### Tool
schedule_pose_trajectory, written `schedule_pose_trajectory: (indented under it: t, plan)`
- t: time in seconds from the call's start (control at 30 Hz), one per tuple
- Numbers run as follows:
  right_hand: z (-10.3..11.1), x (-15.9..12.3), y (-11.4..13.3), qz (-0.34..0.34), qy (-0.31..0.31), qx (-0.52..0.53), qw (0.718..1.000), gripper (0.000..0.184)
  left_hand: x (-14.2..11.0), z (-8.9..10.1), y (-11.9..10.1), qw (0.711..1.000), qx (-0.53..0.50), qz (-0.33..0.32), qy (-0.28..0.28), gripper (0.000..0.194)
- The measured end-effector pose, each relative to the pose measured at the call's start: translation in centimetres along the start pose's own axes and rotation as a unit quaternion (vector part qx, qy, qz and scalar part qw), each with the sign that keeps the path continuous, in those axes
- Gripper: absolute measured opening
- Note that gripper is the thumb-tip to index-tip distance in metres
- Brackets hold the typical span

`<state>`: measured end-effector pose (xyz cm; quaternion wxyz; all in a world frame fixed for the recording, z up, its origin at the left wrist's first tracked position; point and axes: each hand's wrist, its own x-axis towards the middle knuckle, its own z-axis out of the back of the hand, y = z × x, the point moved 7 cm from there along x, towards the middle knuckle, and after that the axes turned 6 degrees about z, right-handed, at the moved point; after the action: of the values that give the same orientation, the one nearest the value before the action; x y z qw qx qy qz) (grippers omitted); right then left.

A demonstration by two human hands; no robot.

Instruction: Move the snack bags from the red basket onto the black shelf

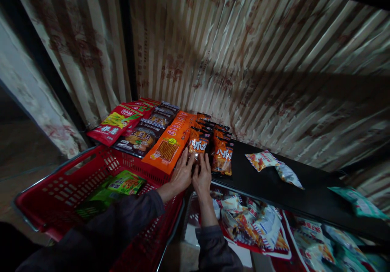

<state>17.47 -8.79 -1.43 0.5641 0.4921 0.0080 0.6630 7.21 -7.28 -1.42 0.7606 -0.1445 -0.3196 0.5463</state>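
Note:
My left hand (182, 173) and my right hand (201, 178) lie side by side at the lower end of an orange-and-black snack packet (198, 142). Fingers of both hands are stretched out and touch its front; neither wraps round it. Just right of it is a row of matching snack packets (222, 156). To the left, flat orange packets of stick snacks (167, 146) overlap in a row on the shelf. Beyond those lie dark packets with checkered tops (138, 138) and red packets (117, 121).
A red basket (61, 191) with green packets (122, 182) stands below the shelf's left end. The black shelf (274, 191) carries loose packets (263, 160) and a teal one (359, 203). Filled containers of packets (252, 223) sit beneath. A corrugated sheet (243, 52) backs the shelf.

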Motion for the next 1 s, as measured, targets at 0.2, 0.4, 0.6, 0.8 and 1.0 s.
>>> schedule_pose_trajectory:
  t: [0.2, 0.4, 0.6, 0.8, 1.0]
  plan:
    - [0.3, -0.1, 0.0, -0.009, -0.023, 0.003, 1.000, 0.052, -0.1, 0.0, 0.1, 1.000, -0.005, -0.009, -0.014, 0.067]
    - [-0.1, 0.5, -0.2, -0.024, 0.008, 0.015, 1.000, 0.062, 0.1, 0.1, -0.1, 1.000, -0.020, -0.003, 0.016, 0.067]
    - [-0.1, 1.4, -0.7, -0.071, 0.022, 0.063, 0.995, 0.070, 0.3, 0.3, -0.1, 0.999, -0.031, 0.001, 0.016, 0.071]
    - [-0.5, 1.8, -1.1, -0.103, 0.043, 0.070, 0.991, 0.074, 0.5, 0.2, 0.3, 0.998, -0.054, -0.010, 0.002, 0.071]
    - [-0.7, 1.7, -1.6, -0.126, 0.048, 0.080, 0.988, 0.073, 1.1, 0.0, 0.6, 0.997, -0.075, -0.010, 0.005, 0.073]
